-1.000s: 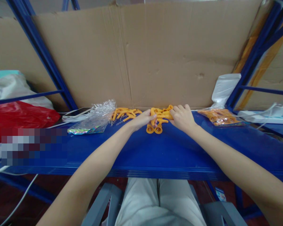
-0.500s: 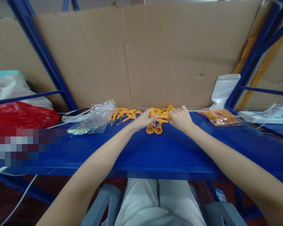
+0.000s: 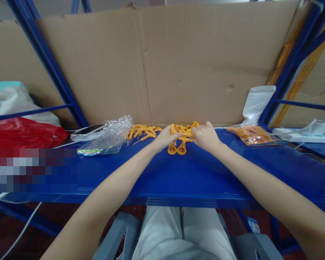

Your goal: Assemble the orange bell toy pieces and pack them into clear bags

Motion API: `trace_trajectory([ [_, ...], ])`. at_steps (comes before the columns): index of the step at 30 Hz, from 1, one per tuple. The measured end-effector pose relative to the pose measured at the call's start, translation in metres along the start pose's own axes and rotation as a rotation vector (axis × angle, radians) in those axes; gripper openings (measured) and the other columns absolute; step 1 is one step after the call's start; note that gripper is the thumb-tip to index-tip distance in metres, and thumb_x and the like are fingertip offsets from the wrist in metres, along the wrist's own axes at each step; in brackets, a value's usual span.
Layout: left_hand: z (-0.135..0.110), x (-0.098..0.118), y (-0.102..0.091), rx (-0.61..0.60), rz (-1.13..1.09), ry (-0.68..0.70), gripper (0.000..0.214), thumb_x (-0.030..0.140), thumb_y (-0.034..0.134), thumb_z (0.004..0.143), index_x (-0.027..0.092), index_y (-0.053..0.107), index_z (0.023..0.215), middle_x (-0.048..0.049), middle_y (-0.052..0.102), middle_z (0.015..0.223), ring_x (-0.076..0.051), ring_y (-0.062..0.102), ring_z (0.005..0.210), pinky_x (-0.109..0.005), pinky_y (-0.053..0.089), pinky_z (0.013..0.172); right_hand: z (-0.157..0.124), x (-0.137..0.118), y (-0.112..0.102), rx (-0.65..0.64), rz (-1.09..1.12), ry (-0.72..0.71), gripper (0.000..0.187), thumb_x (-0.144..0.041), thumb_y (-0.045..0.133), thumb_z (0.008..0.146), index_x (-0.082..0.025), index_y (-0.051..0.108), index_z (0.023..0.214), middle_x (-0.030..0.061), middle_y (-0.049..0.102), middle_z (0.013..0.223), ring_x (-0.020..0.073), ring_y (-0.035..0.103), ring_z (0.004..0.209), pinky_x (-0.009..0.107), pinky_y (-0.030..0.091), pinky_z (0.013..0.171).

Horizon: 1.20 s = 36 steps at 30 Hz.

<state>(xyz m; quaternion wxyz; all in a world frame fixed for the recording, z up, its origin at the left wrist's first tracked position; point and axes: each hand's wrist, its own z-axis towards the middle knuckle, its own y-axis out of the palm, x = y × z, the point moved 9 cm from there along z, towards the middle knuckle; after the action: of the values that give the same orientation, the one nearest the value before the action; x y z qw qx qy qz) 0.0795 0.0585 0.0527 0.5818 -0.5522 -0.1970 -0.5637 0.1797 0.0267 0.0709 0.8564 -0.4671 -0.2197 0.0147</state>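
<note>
The held piece (image 3: 189,133), the handles (image 3: 148,135) and the cups (image 3: 181,149) are all orange; the screws (image 3: 137,141) are silver. The table (image 3: 189,178) is deep blue, and so is the frame (image 3: 47,61). The cardboard (image 3: 189,65) is light brown, the bag (image 3: 24,139) red, the trousers (image 3: 162,236) pale grey.

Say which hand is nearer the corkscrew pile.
Left: the left hand just right of the corkscrew pile; the right hand farther right, at the held orange piece's right end.

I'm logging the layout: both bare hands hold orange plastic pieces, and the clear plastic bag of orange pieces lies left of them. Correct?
One slip: the head view shows the clear plastic bag of orange pieces right of the right hand. The rest stands.
</note>
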Motion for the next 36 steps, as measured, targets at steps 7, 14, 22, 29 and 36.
trace_trajectory([
  [7,0.001,-0.003,0.000,0.006,-0.022,-0.005,0.020,0.024,0.057,0.076,0.018,0.044,0.063,0.0064,0.047,0.039,-0.007,0.046,0.038,-0.020,0.037,0.046,0.002,-0.002,-0.002,-0.011,-0.012,-0.005,0.023,-0.019,0.045,0.084,-0.007,0.063,0.091,0.0176,0.070,0.087,0.0263,0.062,0.082,0.034,0.022,0.069],
  [14,0.004,-0.006,-0.012,0.152,-0.064,0.027,0.021,0.024,0.065,0.070,0.018,0.046,0.073,0.0068,0.047,0.052,-0.008,0.047,0.049,-0.020,0.037,0.048,0.007,-0.008,0.000,-0.032,-0.022,-0.031,0.024,-0.022,0.046,0.084,-0.007,0.063,0.090,0.0192,0.069,0.082,0.0265,0.064,0.080,0.034,0.027,0.071],
  [22,0.002,-0.007,-0.028,0.330,0.000,0.026,0.028,0.023,0.066,0.066,0.019,0.039,0.073,0.0064,0.042,0.063,-0.008,0.045,0.058,-0.021,0.037,0.052,0.019,-0.010,0.000,-0.076,-0.005,-0.093,0.027,-0.026,0.046,0.086,-0.007,0.064,0.093,0.0196,0.070,0.086,0.0267,0.066,0.081,0.031,0.035,0.065],
  [29,0.004,-0.009,-0.031,0.356,-0.088,0.024,0.031,0.020,0.067,0.067,0.019,0.038,0.075,0.0078,0.039,0.064,-0.004,0.040,0.052,-0.019,0.035,0.048,0.023,-0.002,-0.006,-0.076,0.046,-0.057,0.026,-0.029,0.047,0.085,-0.010,0.064,0.093,0.0161,0.070,0.084,0.0244,0.066,0.080,0.028,0.036,0.062],
  [36,0.009,-0.014,-0.032,0.283,-0.280,-0.004,0.028,0.020,0.064,0.071,0.019,0.039,0.081,0.0114,0.038,0.056,-0.002,0.036,0.038,-0.019,0.031,0.041,0.011,0.018,-0.004,0.136,0.648,-0.001,0.033,-0.040,0.057,0.080,-0.014,0.056,0.100,0.0049,0.066,0.077,0.0156,0.059,0.064,0.024,0.038,0.057],
])
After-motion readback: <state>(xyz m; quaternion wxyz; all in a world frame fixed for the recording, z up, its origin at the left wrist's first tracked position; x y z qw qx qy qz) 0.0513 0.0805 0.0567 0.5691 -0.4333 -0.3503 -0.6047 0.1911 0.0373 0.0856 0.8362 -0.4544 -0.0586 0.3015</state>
